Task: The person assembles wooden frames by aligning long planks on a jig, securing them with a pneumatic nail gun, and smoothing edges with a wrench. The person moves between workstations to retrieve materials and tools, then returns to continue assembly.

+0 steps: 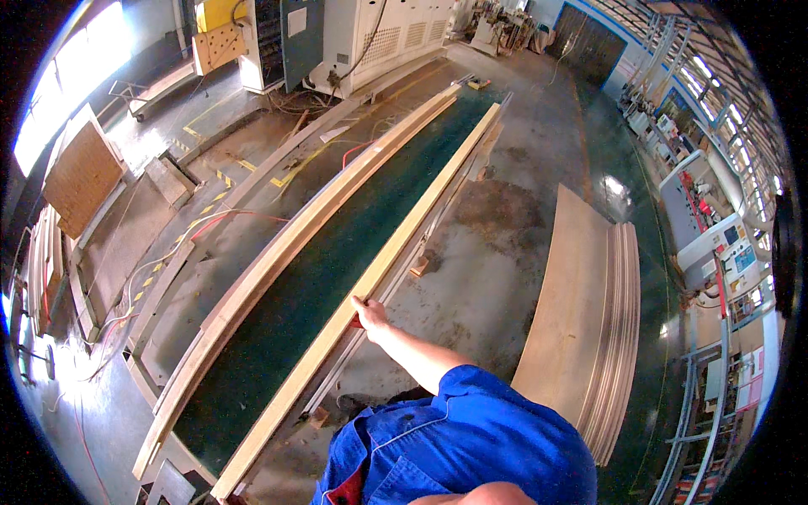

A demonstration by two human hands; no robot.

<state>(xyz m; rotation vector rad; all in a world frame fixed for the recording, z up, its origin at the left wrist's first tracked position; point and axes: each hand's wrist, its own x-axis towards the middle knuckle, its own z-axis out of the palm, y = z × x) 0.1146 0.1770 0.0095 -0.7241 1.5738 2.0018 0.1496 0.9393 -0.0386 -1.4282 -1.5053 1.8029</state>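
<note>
A long pale wooden beam (412,225) runs diagonally from the near left to the far middle. My right hand (370,318) is at its right edge, with the thumb up against the wood and the fingers closed. Within its grasp shows a small red thing (356,321), mostly hidden by the hand, so its kind is unclear. A blue sleeve (513,421) covers my right upper arm, and the forearm is bare. Across a dark green strip (337,252) lies another long bundle of wooden boards (286,244), roughly parallel to the beam. My left hand is out of sight.
A tall stack of thin wood sheets (581,311) stands to my right. Hoses and cables (139,295) trail over the floor at the left. Large white cabinets (396,38) stand at the back, and a machine with a control panel (734,252) is at the far right.
</note>
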